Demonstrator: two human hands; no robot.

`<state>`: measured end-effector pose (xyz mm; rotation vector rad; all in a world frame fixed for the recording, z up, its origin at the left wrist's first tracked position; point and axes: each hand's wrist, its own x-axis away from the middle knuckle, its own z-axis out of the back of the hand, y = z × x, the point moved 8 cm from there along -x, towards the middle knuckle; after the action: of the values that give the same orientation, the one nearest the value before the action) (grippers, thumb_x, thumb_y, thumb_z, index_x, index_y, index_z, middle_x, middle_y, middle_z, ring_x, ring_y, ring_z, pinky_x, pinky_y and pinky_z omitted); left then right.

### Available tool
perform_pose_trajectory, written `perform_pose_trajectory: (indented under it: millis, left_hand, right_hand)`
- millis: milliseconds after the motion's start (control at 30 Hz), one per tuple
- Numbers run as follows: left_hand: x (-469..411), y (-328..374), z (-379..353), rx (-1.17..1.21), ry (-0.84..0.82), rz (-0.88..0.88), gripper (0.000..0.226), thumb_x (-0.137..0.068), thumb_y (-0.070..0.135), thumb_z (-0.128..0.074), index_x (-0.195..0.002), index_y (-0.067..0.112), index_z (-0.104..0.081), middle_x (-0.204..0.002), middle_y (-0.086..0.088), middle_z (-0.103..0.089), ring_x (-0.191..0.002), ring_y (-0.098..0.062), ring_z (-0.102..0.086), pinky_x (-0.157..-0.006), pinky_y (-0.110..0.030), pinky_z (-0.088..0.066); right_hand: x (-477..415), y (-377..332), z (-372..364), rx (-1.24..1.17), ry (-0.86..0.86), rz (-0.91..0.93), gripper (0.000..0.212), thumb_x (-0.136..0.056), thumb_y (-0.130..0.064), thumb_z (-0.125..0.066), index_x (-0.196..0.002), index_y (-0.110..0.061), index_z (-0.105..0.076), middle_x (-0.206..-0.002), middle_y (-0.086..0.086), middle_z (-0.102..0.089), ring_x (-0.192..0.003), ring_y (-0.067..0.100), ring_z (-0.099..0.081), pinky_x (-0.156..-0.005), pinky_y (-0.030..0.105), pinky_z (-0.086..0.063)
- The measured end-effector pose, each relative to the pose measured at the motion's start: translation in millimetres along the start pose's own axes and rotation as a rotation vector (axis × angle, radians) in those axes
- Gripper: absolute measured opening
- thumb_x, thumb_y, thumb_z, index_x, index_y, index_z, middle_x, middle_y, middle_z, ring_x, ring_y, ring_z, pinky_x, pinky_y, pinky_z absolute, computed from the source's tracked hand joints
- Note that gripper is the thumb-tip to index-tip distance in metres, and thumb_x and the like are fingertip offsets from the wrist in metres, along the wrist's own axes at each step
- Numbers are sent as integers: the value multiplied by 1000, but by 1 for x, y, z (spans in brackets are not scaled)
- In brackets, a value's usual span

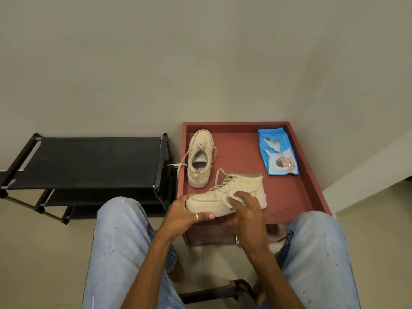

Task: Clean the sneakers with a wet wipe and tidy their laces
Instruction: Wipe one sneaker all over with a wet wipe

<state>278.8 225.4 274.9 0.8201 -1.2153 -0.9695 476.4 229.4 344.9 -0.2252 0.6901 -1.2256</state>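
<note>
Left hand (182, 211): wrapped around the toe end of the near sneaker, fingers curled under the sole, a ring on one finger.
Right hand (246, 207): closed on a white wipe, pressing it against the side of the same sneaker.
Wipe (229, 198): bunched under the right fingers, touching the shoe's side panel near the middle.
Near sneaker (225, 195): beige, pink patch at the heel, held at the near edge of the red table, toe toward 9 o'clock, heel toward 3 o'clock, laces loose and trailing toward 12 o'clock.
Knees: light blue jeans at 7 and 5 o'clock, either side of the arms.
Red table (305, 175): low, raised rim, straight ahead and slightly toward 1 o'clock.
Far sneaker (199, 158): standing on the table at 11 o'clock from the held shoe, toe toward 12 o'clock, one lace hanging over the left rim.
Wipe pack (277, 151): blue, lying flat at 1 o'clock, well apart from both shoes.
Shoe rack (89, 161): black, just beside the table at 10 o'clock.
Wall: plain, behind everything at 12 o'clock.
</note>
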Motion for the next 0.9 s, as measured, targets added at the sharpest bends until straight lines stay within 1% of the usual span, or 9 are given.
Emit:
perform_pose_trajectory:
  millis: [67, 200, 267, 333, 367, 467, 600, 767, 900]
  left_hand:
    - [0, 0, 0, 6, 5, 8, 70, -53, 24, -101, -115, 22, -68, -105, 6, -78, -98, -6, -73, -86, -24, -59]
    - [2, 3, 0, 0, 17, 11, 64, -55, 25, -101, -109, 27, -67, -103, 6, -77, -94, -3, -73, -83, -22, -59]
    - [2, 2, 0, -2, 24, 13, 59, -56, 23, -100, -105, 29, -67, -101, 7, -77, -92, -2, -73, -80, -20, -59]
    - [0, 1, 1, 1, 34, 24, 59, -56, 24, -100, -105, 29, -68, -102, 7, -77, -94, -5, -73, -82, -24, -60]
    - [0, 0, 1, 1, 38, 29, 59, -56, 26, -100, -105, 29, -68, -103, 6, -77, -95, -7, -73, -83, -27, -61]
    - [0, 0, 1, 1, 44, 35, 55, -57, 27, -100, -102, 30, -68, -102, 7, -77, -94, -8, -73, -81, -27, -61]
    - [1, 1, 0, 9, 47, 42, 55, -59, 25, -99, -105, 27, -69, -101, 5, -77, -93, -9, -74, -79, -27, -62]
    - [1, 0, -2, 52, 47, 68, 57, -61, 19, -97, -110, 17, -68, -104, 0, -76, -89, -13, -76, -75, -29, -63]
    - [-1, -2, 1, 34, 49, 63, 60, -55, 32, -99, -107, 26, -69, -106, 4, -76, -97, -12, -73, -82, -34, -63]
  right_hand:
    - [0, -4, -1, -15, 21, 13, 47, -60, 20, -74, -99, -7, -75, -110, 14, -67, -98, 31, -65, -78, 38, -59]
    - [7, -37, -13, -45, -49, 175, 36, -67, 14, -74, -98, -4, -75, -111, 14, -68, -101, 30, -64, -82, 34, -57]
    - [5, -29, -6, -18, -22, 173, 31, -73, 8, -63, -99, -5, -75, -112, 14, -67, -102, 29, -63, -83, 34, -56]
    - [1, -1, 5, -18, 58, 74, 39, -76, -2, -44, -98, -5, -76, -113, 13, -67, -102, 30, -63, -83, 35, -56]
    - [-1, 12, 9, -17, 94, 27, 41, -75, -2, -41, -98, -5, -76, -113, 13, -67, -102, 30, -62, -82, 37, -57]
    - [-3, 14, 7, -12, 113, 1, 39, -72, 4, -46, -96, -4, -75, -113, 13, -67, -100, 29, -62, -81, 37, -56]
    - [2, -3, -4, -32, 46, 120, 36, -73, 4, -49, -96, -4, -75, -112, 12, -68, -102, 27, -61, -86, 31, -52]
    - [-6, 48, 11, -16, 113, -58, 44, -61, 26, -63, -93, -2, -75, -112, 14, -68, -101, 29, -62, -78, 42, -58]
    - [-3, 12, 1, -3, 104, 85, 32, -68, 15, -55, -89, 1, -74, -110, 16, -68, -101, 32, -62, -83, 37, -56]
